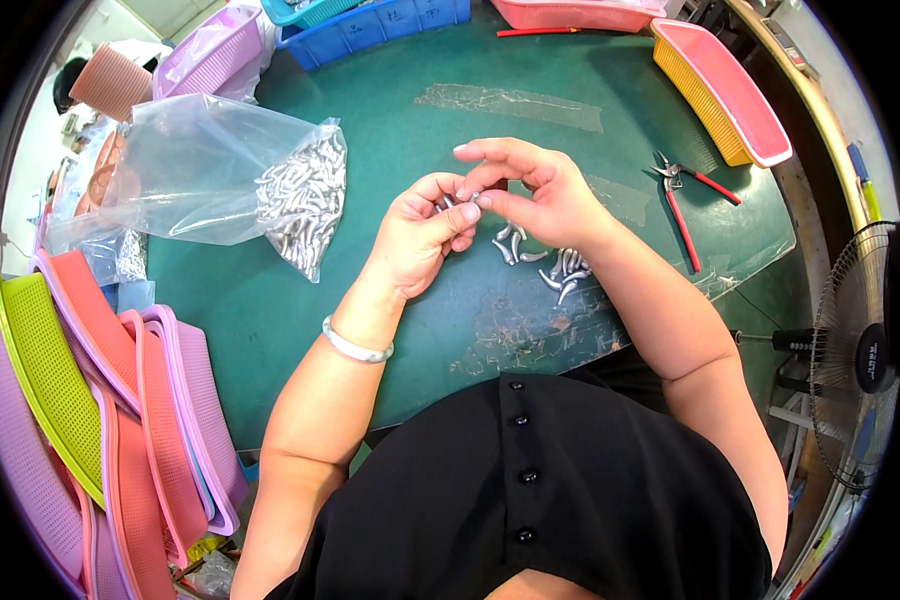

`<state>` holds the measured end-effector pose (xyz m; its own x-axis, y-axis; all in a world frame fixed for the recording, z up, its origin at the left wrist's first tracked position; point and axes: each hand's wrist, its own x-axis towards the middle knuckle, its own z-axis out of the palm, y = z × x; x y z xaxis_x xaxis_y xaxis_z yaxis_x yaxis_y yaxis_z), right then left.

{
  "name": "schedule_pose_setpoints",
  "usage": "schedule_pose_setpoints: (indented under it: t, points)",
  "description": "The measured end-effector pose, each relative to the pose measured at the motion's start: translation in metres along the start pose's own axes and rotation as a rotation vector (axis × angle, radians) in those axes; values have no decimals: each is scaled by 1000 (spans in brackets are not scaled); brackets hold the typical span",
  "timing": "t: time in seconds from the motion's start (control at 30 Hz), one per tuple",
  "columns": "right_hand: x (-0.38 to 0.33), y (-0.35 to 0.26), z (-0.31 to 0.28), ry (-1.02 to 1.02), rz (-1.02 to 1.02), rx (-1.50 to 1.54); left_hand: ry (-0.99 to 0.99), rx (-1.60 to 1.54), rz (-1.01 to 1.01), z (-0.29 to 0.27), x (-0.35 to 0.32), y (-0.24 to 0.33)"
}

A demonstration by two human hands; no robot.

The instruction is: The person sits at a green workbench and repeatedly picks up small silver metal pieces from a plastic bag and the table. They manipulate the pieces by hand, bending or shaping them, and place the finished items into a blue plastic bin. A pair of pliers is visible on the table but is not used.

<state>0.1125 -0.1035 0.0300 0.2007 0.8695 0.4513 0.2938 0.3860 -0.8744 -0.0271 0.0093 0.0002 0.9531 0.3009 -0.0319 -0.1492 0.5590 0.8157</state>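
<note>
I read both hands at the centre of the green table (pixel 300 310), raised slightly above its surface and meeting fingertip to fingertip.

Left hand (pixel 420 240): fingers curled in, thumb laid across them, closed narrowly around a small silver metal part (pixel 448 203) whose end shows above the knuckles. A pale bangle (pixel 355 347) sits on that wrist.

Right hand (pixel 545 195): thumb and forefinger pinch a second small metal piece (pixel 478 199) at the point where the two hands touch; the remaining fingers arch loosely above — half open, carrying nothing that I can see.

The loose stock lies directly under and to the right of the hands: a scatter of curved silver parts (pixel 550 265) on the table, partly covered by the right wrist. A clear plastic bag (pixel 210 175) holding many more of the same parts rests to the left, its filled end near the left hand but not touching it.

Edges and clearance: red-handled pliers (pixel 682 205) lie to the right, well apart from the hands. A yellow and pink tray (pixel 720 95) stands at the far right corner, a blue crate (pixel 370 25) along the far edge. Stacked mesh baskets (pixel 90 400) crowd the left side beyond the table edge. A fan (pixel 860 360) stands off the right edge. Open table surface remains between the hands and the far edge, and between the hands and the near edge by the torso.
</note>
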Motion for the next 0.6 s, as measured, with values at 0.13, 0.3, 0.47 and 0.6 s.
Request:
schedule_pose_setpoints:
  t: [0.13,0.3,0.47,0.6]
  points:
    - [0,0,0,23,-91,-101,-3,1,26,1,1,-1]
    - [2,-2,0,25,-167,-246,-14,1,27,1,0,0]
    - [1,1,1,47,-149,-218,12,21,-10,3,0,2]
    - [2,2,-1,26,-110,-263,27,69,-61,1,-1,4]
